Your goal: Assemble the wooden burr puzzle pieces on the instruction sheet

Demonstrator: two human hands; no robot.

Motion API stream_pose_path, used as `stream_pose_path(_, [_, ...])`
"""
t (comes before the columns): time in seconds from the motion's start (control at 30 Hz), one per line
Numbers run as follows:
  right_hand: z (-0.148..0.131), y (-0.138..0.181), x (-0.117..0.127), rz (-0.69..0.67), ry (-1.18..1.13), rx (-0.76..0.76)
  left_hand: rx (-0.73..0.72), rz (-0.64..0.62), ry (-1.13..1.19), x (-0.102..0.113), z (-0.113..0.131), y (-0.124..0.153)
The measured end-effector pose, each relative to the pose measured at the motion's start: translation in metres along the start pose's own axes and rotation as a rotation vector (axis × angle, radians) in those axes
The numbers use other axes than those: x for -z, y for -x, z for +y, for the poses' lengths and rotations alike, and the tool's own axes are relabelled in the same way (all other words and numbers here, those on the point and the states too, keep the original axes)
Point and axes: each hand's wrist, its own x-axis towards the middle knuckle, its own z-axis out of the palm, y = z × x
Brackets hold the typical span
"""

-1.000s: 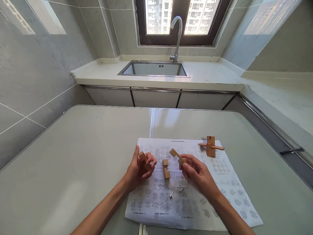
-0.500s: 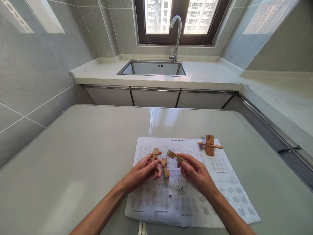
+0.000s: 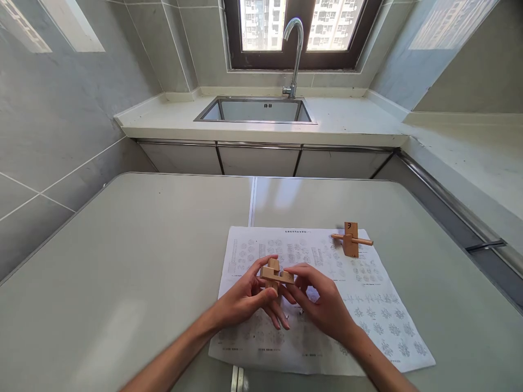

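My left hand (image 3: 249, 298) and my right hand (image 3: 316, 302) meet over a printed paper sheet (image 3: 368, 310) on the table. Between their fingertips they pinch a small cluster of notched wooden puzzle pieces (image 3: 275, 274), crossed over one another. The left thumb and fingers grip the upright piece from the left. Fingers of the right hand hold the flat cross piece from the right. How many pieces are in the cluster I cannot tell. At the sheet's far right corner stands another wooden block with a dowel through it (image 3: 351, 239), away from both hands.
The sheet lies across the seam of two grey tables (image 3: 122, 256). Beyond them runs a white counter with a steel sink (image 3: 255, 111) and a curved tap (image 3: 295, 49) under a window. Tiled walls close in on the left and right.
Both hands have come together at the middle of the sheet. The separate pieces they held, and the one that lay between them, are now joined in one cluster.
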Motion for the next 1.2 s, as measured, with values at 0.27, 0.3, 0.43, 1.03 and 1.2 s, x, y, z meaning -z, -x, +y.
stream_pose_path(0.27, [0.004, 0.001, 0.001, 0.016, 0.06, 0.037, -0.059, 0.067, -0.193, -0.001, 0.002, 0.002])
stream_pose_path(0.3, [0.004, 0.001, 0.001, 0.019, 0.071, 0.047, -0.06, 0.079, -0.208, -0.001, 0.003, 0.002])
stream_pose_path(0.43, [0.004, 0.001, 0.0, 0.016, 0.107, 0.097, -0.055, 0.086, -0.228, -0.003, 0.006, 0.002])
stream_pose_path(1.03, [0.005, 0.003, 0.001, -0.062, -0.129, -0.182, -0.078, 0.246, -0.6, -0.01, -0.005, 0.003])
stream_pose_path(1.2, [0.007, 0.003, 0.0, -0.043, -0.151, -0.131, -0.093, 0.264, -0.592, -0.01, -0.007, 0.003])
